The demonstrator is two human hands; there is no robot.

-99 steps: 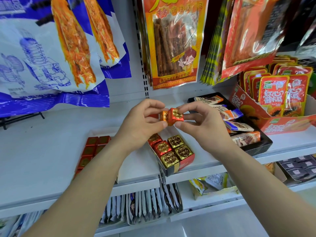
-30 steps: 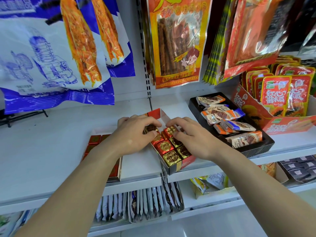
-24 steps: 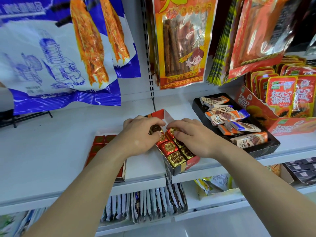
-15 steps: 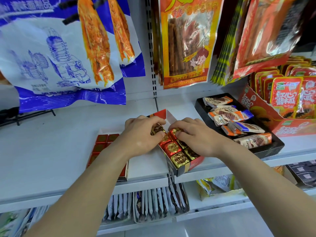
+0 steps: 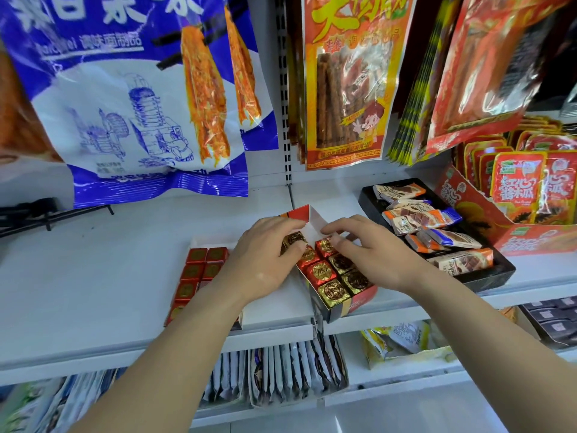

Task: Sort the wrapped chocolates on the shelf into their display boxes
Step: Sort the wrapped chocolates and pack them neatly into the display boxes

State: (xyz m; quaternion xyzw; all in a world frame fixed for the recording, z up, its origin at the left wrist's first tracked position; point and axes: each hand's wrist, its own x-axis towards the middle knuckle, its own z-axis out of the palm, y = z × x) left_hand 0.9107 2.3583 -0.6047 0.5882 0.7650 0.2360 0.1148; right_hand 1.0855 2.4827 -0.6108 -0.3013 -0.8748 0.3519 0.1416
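A narrow red display box point(image 5: 359, 303) stands on the white shelf, holding two rows of foil-wrapped chocolate cubes, red and gold. My left hand point(image 5: 265, 260) pinches a gold chocolate point(image 5: 293, 239) over the box's left row. My right hand point(image 5: 368, 254) rests fingertips on a red chocolate point(image 5: 324, 246) in the right row. The box's far end point(image 5: 312, 215) is empty and white inside. A second flat box of red chocolates point(image 5: 199, 270) lies to the left, partly hidden by my left forearm.
A black tray point(image 5: 487, 276) of bar-shaped wrapped chocolates sits right of the box. A red carton of snack packets point(image 5: 530, 239) stands further right. Large snack bags point(image 5: 140, 98) hang above the shelf. Lower shelves hold more packets point(image 5: 296, 370).
Both hands came down from holding chocolates in the air to the red box. In the last second they stay at the box's far rows, fingers shifting slightly on the chocolates.
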